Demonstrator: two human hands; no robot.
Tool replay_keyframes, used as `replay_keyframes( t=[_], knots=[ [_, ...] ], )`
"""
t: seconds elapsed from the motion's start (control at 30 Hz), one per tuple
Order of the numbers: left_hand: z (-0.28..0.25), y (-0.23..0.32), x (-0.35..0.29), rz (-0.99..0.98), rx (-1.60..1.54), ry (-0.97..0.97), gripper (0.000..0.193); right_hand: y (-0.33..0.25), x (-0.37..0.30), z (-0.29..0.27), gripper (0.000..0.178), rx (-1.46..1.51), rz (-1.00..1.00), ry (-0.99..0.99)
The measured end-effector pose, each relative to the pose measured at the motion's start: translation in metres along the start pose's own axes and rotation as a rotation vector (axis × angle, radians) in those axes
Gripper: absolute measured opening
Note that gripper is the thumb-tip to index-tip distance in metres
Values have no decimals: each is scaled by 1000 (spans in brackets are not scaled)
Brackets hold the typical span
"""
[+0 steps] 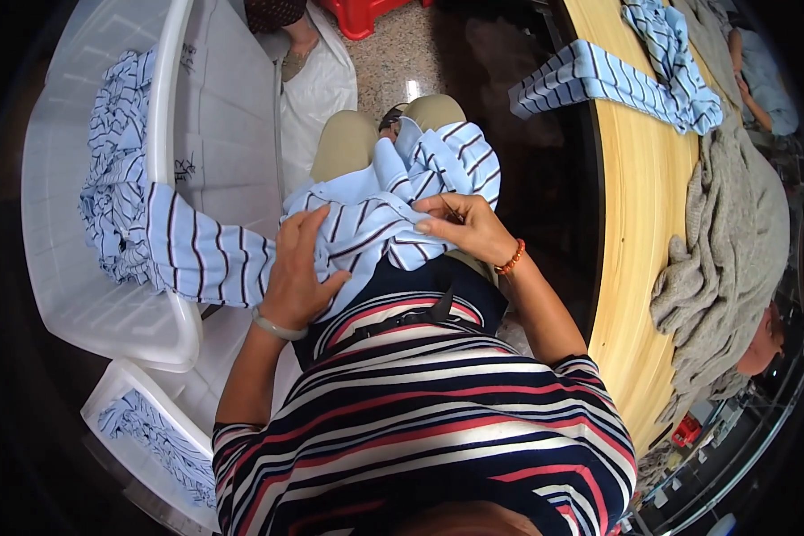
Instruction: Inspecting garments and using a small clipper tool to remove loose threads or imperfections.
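Observation:
A light blue knit garment (357,219) with dark and white stripes lies bunched across my lap, and one long part of it stretches left over a bin's rim. My left hand (297,268) rests on the cloth with its thumb spread from the fingers. On the right side of the same cloth, my right hand (466,227) is closed in a pinch, its thumb and fingertips at the fabric. A thin dark thing shows among those fingers, too small to name. My knees (347,138) are under the garment's far side.
A big white plastic bin (163,116) at my left holds striped cloth (116,170); a smaller bin (98,402) below it holds more. On my right stands a wooden table (639,223) with a striped piece (590,76) and grey knits (728,232). A red stool (357,20) is ahead.

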State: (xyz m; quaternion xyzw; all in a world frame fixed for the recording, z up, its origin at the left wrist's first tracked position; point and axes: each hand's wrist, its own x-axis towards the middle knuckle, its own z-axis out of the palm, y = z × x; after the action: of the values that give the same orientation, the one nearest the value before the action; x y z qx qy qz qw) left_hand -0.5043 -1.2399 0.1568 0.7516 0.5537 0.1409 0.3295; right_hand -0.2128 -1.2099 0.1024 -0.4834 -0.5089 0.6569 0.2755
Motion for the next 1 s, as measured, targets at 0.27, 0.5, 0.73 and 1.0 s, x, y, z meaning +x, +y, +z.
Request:
replay_keyframes(
  t=[0.27,0.5,0.73,1.0],
  knots=[
    [-5,47,89,346,-328,-212,71,-67,-20,-9,28,193,-256,-91],
    [-28,78,99,-84,-948,-391,17,-86,-13,-24,31,57,-298,-71],
    [-26,60,77,-251,-942,-428,27,-80,-12,-22,19,262,-277,-75],
    [-17,72,72,-287,-1231,-264,25,-95,-14,-21,36,-379,-345,218]
  ],
)
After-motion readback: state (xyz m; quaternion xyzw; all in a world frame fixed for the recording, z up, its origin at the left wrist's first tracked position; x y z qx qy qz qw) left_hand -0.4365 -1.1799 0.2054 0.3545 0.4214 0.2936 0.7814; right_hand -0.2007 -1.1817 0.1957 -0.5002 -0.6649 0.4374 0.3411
